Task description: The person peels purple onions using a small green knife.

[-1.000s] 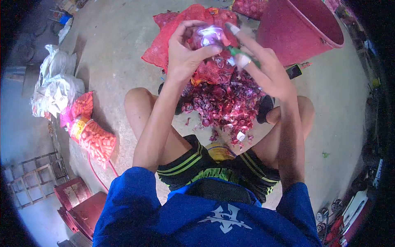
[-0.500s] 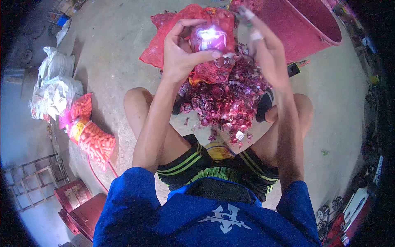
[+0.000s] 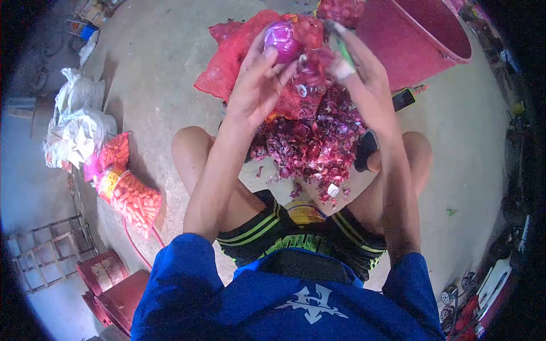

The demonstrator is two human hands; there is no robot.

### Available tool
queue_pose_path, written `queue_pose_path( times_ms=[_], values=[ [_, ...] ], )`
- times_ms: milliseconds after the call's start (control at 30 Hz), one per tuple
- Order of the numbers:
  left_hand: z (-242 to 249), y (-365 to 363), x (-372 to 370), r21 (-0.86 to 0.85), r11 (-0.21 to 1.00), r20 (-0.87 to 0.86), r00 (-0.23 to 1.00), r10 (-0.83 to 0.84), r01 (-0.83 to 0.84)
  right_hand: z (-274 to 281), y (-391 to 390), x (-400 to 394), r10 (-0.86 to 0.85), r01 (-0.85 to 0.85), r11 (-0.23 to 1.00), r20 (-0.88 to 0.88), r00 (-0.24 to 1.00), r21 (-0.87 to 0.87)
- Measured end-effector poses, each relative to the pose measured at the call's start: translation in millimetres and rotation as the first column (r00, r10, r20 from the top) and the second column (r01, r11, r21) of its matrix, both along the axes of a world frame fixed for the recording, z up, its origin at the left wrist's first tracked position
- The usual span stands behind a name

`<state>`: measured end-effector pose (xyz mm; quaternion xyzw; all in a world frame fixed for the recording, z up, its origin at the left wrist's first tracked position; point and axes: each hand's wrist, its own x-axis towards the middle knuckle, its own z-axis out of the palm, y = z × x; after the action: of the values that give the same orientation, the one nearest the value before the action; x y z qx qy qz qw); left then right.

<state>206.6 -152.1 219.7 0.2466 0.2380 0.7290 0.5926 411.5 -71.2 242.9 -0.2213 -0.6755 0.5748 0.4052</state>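
Observation:
A shiny purple red onion (image 3: pixel 282 41), its outer skin off on the side I see, sits in the fingers of my left hand (image 3: pixel 254 91). Its thumb presses the onion's near side. Facing it from the right is my right hand (image 3: pixel 368 71), blurred, with pale wraps on its fingers and closed round a small green-handled tool (image 3: pixel 345 52). The tool's working end is smeared by motion. Between the hands, a blurred dark-red piece of onion skin (image 3: pixel 313 67) hangs close to the right fingers. Beneath lies a heap of onion skins (image 3: pixel 310 148) on the floor.
A red mesh sack (image 3: pixel 219 71) lies behind the heap, beside a large red tub (image 3: pixel 398 48). A black phone-like device (image 3: pixel 404 100) rests right of the heap. Bagged carrots (image 3: pixel 136 199) and white sacks (image 3: pixel 82 128) stand at left. My bent legs flank the skins.
The onion has turned in my left hand and its glare is gone; the left palm now faces up more. Loose skin has come off between the hands. The right hand has shifted slightly lower.

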Motion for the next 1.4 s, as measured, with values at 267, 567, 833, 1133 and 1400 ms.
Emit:
queue_pose_path(
  times_ms=[267, 567, 833, 1133, 1400],
  values=[
    [-3.2, 5.5, 18.6, 0.046, 0.999, -0.110, 0.994, 0.002, 0.003, -2.3, 7.8, -11.4, -0.282, 0.301, 0.822, -0.114, 0.953, 0.484],
    [3.5, 7.4, 20.5, 0.101, 0.995, -0.400, 0.915, 0.060, -0.021, 7.2, 10.8, -4.9, -0.308, 0.305, 0.946, 0.011, 0.951, 0.106],
    [-2.5, 11.6, 21.7, 0.065, 0.995, -0.394, 0.918, -0.041, 0.072, -4.5, 14.0, -12.0, -0.341, 0.334, 0.938, -0.079, 0.937, -0.094],
    [-4.4, 13.1, 29.0, 0.096, 0.994, -0.416, 0.909, -0.012, 0.057, 5.8, 14.5, 0.7, -0.211, 0.209, 0.964, -0.007, 0.978, 0.162],
    [-0.2, 14.6, 42.4, 0.051, 0.997, -0.378, 0.923, 0.073, -0.058, -7.3, 23.1, -10.1, -0.242, 0.239, 0.970, -0.314, 0.918, -0.047]
  ],
)
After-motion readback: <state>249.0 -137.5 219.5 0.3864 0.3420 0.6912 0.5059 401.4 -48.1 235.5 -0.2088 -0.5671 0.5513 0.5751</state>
